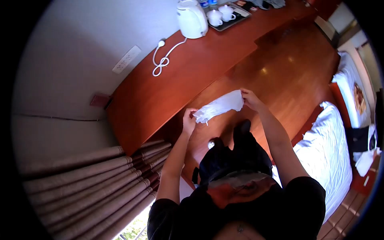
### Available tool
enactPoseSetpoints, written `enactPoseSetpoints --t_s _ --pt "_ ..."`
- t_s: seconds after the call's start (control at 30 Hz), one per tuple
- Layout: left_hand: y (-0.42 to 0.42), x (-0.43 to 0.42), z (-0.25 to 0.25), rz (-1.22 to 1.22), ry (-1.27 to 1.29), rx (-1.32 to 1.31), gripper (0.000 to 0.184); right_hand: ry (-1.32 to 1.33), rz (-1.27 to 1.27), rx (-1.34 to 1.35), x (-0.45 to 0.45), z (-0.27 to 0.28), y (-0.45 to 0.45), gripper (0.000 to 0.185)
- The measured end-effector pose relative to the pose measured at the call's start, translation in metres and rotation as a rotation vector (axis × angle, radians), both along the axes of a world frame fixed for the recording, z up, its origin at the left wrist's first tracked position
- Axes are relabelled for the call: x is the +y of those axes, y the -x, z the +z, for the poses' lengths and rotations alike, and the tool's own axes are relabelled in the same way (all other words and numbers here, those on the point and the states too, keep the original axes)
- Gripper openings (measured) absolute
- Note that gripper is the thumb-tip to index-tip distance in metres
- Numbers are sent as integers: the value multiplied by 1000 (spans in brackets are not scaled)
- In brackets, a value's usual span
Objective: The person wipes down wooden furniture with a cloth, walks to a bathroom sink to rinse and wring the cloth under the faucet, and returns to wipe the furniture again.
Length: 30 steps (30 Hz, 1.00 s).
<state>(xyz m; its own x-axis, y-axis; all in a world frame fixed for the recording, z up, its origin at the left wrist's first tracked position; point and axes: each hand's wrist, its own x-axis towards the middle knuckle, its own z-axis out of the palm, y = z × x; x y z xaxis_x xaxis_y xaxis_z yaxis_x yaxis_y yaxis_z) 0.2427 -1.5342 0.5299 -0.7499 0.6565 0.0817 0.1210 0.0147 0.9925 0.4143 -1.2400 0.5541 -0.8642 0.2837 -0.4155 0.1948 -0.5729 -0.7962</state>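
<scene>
White cloth [222,105], reddish-brown desk [140,108], black shirt [248,212], white kettle [192,20]

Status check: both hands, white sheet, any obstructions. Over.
Left hand, right hand: each pinching one end. Thin white sheet: spread between them above floor. Nothing visibly in the way; kettle apart on desk.

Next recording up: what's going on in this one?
A person stands beside a wooden desk, holding a thin white piece of material stretched between both hands over the floor. The left hand pinches one end and the right hand the other; whether it is cloth, paper or plastic is hard to tell. On the desk stands a white kettle, its plug apart from the socket strip on the wall.
</scene>
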Motion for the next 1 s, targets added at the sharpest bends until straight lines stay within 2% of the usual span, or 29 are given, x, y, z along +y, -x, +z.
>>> enactPoseSetpoints --t_s 0.1,0.2,0.27,0.33,0.37,0.5,0.57,0.6,0.63,0.73,0.77,0.87,0.97,1.0 --pt "3 6 11 -72 -54 127 31 -30 -76 12 -10 16 -6 26" --pt "-3 13 29 -128 -125 307 29 -19 -292 73 -21 37 1 27" --pt "-7 14 36 -206 -18 425 27 69 -319 119 -12 33 0 27" --pt "-5 18 34 -396 24 551 28 129 -324 130 5 21 -5 25" --pt "-1 21 7 -456 -59 552 28 146 -316 122 15 12 -7 24" --pt "-8 36 21 -547 5 631 26 141 -180 -43 30 18 -13 19" --pt "-7 46 5 -654 53 582 28 -219 -47 -158 29 22 -13 20" --pt "-4 50 -6 -750 156 528 29 -397 25 -219 33 23 -15 21" --pt "-1 56 -19 -840 258 473 29 -680 86 -129 48 -24 -16 33" --pt "2 90 -34 -1010 455 470 27 -742 -88 -33 55 -28 -20 46" --pt "0 102 -33 -1053 505 493 27 -726 -77 -105 64 -30 -24 55" --pt "-17 144 -6 -897 543 470 24 -922 -162 -316 98 -41 -35 47" --pt "-14 192 1 -863 712 383 35 -928 -259 -416 131 -67 -49 35" --pt "-14 207 -2 -773 760 286 35 -868 -299 -394 137 -73 -53 31"
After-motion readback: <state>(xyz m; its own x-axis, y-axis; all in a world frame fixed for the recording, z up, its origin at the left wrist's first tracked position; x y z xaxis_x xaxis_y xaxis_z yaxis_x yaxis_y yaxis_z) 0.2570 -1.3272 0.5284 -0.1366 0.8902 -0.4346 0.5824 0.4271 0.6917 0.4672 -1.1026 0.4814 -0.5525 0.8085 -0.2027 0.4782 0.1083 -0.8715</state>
